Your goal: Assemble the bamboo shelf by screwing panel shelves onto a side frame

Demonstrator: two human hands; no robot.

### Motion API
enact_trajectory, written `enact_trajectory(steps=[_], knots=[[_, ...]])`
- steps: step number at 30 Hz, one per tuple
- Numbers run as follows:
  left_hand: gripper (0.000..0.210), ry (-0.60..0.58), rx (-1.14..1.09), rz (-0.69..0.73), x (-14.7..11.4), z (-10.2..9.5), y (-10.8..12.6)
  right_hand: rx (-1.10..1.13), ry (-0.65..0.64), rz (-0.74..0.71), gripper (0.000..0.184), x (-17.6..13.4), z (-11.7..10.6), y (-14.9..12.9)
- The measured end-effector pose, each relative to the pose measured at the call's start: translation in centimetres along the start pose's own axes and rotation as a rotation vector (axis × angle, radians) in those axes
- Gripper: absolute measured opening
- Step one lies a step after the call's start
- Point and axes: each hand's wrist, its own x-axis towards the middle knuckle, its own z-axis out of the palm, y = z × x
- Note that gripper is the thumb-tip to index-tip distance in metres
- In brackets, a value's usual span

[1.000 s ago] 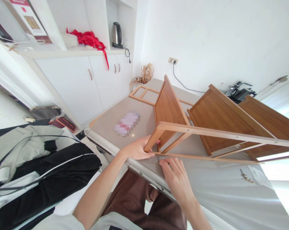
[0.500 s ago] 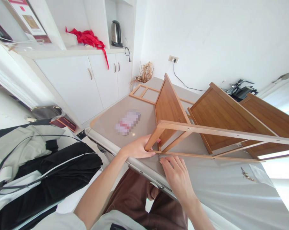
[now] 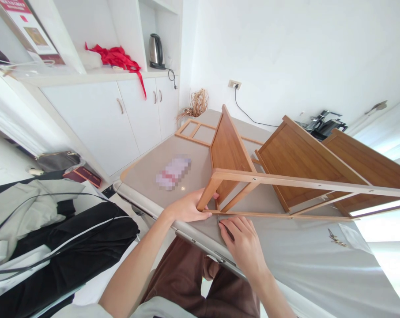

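A wooden shelf rack [image 3: 306, 179] lies on its side on the table, its brown panels [image 3: 231, 152] standing up between the side frames. My left hand [image 3: 186, 207] is closed around the rack's near left corner, thumb and fingers on either side of the post. Close to the lower rail, my right hand [image 3: 244, 243] has thumb and index finger pinched together. A tiny metal bit shows between those fingertips and the rail; its kind is too small to make out. Several small metal screws or bolts [image 3: 337, 238] lie to the right, beside a clear plastic bag [image 3: 355, 238].
The grey table [image 3: 147, 176] carries a blurred-out paper packet [image 3: 173, 172] left of the rack. Beyond the far panels sits a black appliance [image 3: 327, 123]. White cabinets [image 3: 90, 115] stand at left, with a kettle [image 3: 156, 51] and red ribbon [image 3: 117, 57]. Dark clothes [image 3: 97, 238] are piled lower left.
The view has shifted slightly, so everything appears a little further left. Both hands keep their places at the rack's corner, with the right fingers still pinched by the rail.
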Motion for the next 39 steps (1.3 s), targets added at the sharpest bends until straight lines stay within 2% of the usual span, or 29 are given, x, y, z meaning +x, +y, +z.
enact_trajectory(steps=[3, 9, 18, 25, 39], knots=[[0.055, 0.005, 0.013, -0.013, 0.1, 0.1, -0.2, -0.036, -0.017, -0.022, 0.017, -0.3, 0.0, -0.1], [0.056, -0.005, 0.037, -0.035, 0.2, 0.2, -0.6, -0.050, -0.031, 0.034, 0.018, -0.4, 0.4, 0.0], [0.055, -0.015, 0.060, -0.065, 0.1, 0.0, 0.0, -0.018, -0.065, -0.062, 0.020, -1.0, 0.0, 0.3], [0.056, -0.009, 0.049, -0.028, 0.2, 0.1, -0.7, -0.043, -0.067, -0.091, 0.020, -1.0, 0.2, 0.3], [0.055, -0.008, 0.005, -0.002, 0.1, 0.0, -0.6, -0.115, -0.104, -0.092, 0.021, -0.6, 0.2, 0.3]])
